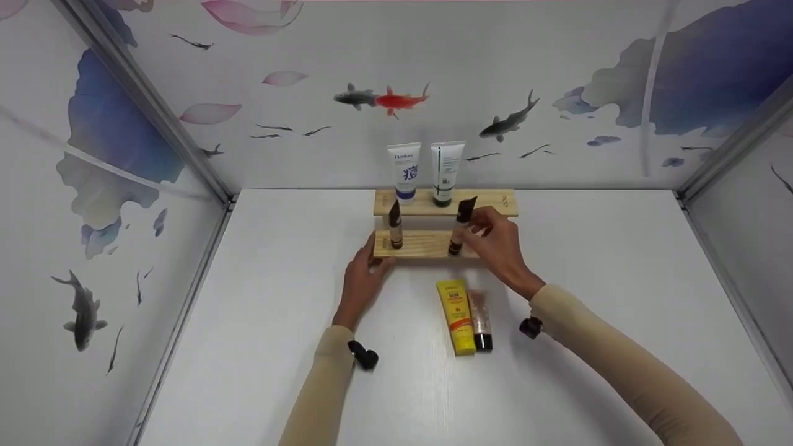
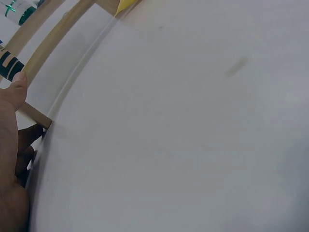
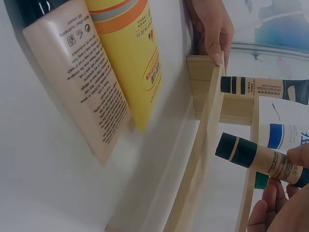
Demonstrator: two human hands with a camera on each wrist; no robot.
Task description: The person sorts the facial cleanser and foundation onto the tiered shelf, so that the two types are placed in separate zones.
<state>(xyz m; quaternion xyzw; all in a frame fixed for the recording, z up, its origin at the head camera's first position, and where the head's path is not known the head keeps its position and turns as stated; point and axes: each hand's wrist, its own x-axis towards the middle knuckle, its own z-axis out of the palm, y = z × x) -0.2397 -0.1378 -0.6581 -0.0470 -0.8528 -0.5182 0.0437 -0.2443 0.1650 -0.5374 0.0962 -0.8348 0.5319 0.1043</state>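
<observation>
A two-step wooden rack (image 1: 427,243) stands near the back wall. My left hand (image 1: 362,282) grips its left end, with the thumb on the front edge of the lower shelf and the other fingers by the side panel. Between thumb and fingers, my right hand (image 1: 500,244) pinches a beige tube with black ends (image 3: 270,163), cap down and slightly tilted over the lower shelf. A similar beige and black tube (image 1: 396,232) is upright at that shelf's left end. On the upper step stand a white and blue tube (image 1: 406,173) and a white and green tube (image 1: 446,173).
In front of the rack a yellow tube (image 1: 456,316) and a pinkish-beige tube with a black cap (image 1: 481,319) lie side by side on the white table (image 1: 279,260). Printed wall panels (image 1: 297,161) enclose the back and sides.
</observation>
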